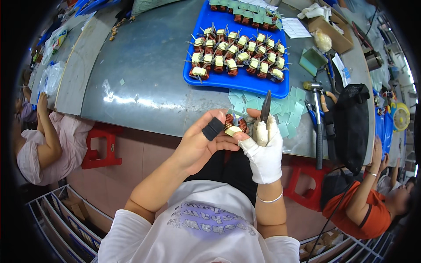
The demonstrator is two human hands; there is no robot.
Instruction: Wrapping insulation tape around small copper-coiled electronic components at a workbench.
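Head view showed my two hands close together, just past the near edge of the gray desk (144,79). My bare left grip (198,144), with a black band on it, held a small coil (231,129) of brown wire with a pale yellow block on it. My right grip (266,153), in a white glove, was closed around a dark pointed tool (266,107) that stuck up, and its thumb was by the coil too.

Past my hands sat a big blue tray (237,83). It was full of coils in rows. Most of the ones nearer me had pale yellow blocks (243,56) on top and thin gray ends poking out. At the far end, the coils had flat green squares (257,19) on them. More loose green squares (293,118) lay in a messy pile on the desk, just beside the near edge of the tray.

Up on the right stood a brown cardboard box (346,41) with white cloth (315,12) at its rim. A black bag (351,127) lay near a hammer (319,131), and I could not tell what was in the bag. Down on the left, a metal rack (49,215) had a brown box (75,207) in it.
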